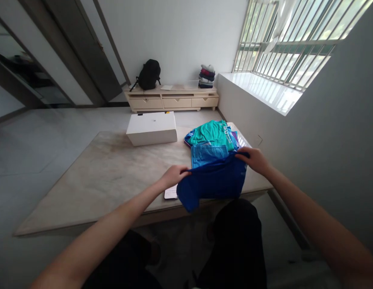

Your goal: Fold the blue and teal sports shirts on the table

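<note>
While left grip (174,176) and right grip (255,159) each pinch one end of the blue garment (218,179), item drapes over the worktop's (114,180) near edge, phone (170,193) beside, green shirt (210,134) beyond, best handled with the pinched edge taut and the drooping corner smoothed.

You are holding a deep blue garment (218,178) by its top edge, which is stretched and slants up to your right; the cloth drapes loosely below, near the tabletop's (120,176) near right corner, its left flap dipping past the near edge.
</note>
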Demonstrator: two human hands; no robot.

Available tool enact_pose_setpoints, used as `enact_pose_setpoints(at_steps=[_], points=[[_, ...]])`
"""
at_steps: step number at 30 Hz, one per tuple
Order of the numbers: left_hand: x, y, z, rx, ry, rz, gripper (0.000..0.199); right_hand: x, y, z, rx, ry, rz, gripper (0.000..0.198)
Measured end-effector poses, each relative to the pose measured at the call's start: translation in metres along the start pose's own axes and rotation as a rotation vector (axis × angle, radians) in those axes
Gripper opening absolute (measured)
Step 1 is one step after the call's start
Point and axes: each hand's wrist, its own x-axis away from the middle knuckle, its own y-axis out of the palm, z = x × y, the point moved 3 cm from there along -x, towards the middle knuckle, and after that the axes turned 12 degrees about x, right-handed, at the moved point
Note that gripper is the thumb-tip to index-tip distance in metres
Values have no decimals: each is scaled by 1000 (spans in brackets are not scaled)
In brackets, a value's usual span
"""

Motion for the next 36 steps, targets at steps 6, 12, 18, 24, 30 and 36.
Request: enact_pose_setpoints(at_steps=[6,12,18,24,30,36], points=[[-105,-39,-60,-91,-183,215,26,-157,75,22,59,189,-54,42],[-178,-22,-110,-85,-279,258,32,-169,162,61,106,436,-234,65],[-221,18,-140,56,-332,244,54,-147,192,80,126,477,-311,64],[-217,32,-143,215,-360,307,44,-143,202,59,-52,235,-205,40],[-188,18,-99,279,-146,299,25,-126,187,44,-227,126,-79,32],[-235,-35,-40,68,284,366,23,-161,133,56,-405,76,174,37]])
